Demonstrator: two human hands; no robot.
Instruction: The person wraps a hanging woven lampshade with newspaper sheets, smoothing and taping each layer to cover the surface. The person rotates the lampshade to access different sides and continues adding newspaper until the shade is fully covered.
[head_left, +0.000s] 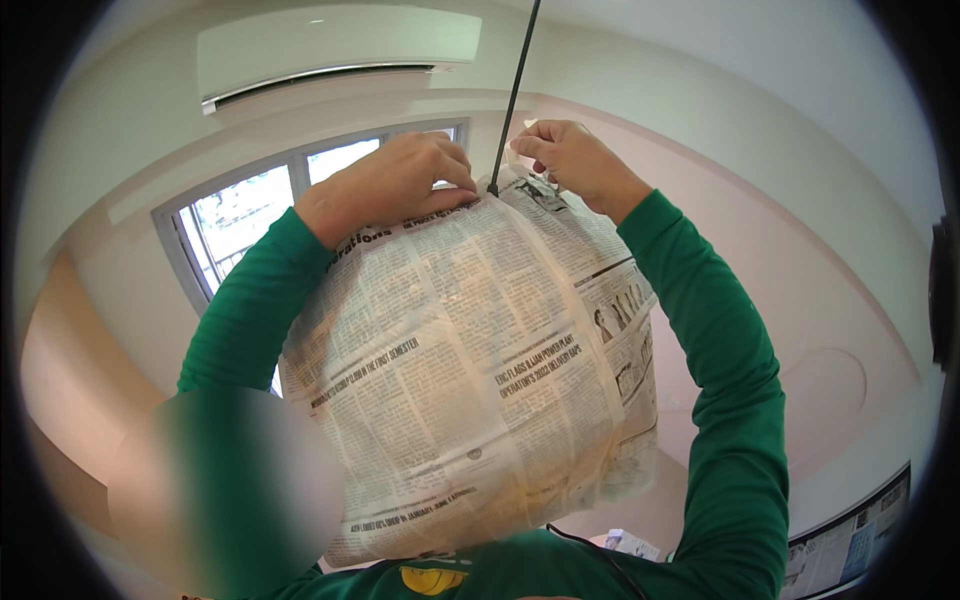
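Note:
Sheets of printed newspaper (480, 322) cover a rounded, bulky form in front of my chest; whatever lies under them is hidden. A thin black rod or cord (516, 97) runs down from above and meets the top of the newspaper at a small black fitting (493, 189). My left hand (409, 176) curls over the upper edge of the newspaper beside that fitting, thumb and fingers pressed on the paper. On the other side of the rod, my right hand (562, 161) is raised above the paper. Its fingertips pinch a small pale strip (530, 124), perhaps tape.
A white wall-mounted air conditioner (337, 49) is high at the back left. Below it is a grey-framed window (247, 202). At the lower right, a dark-edged surface (847, 544) bears printed sheets. A dark object (941, 292) juts in at the right rim. A blurred disc masks the lower left.

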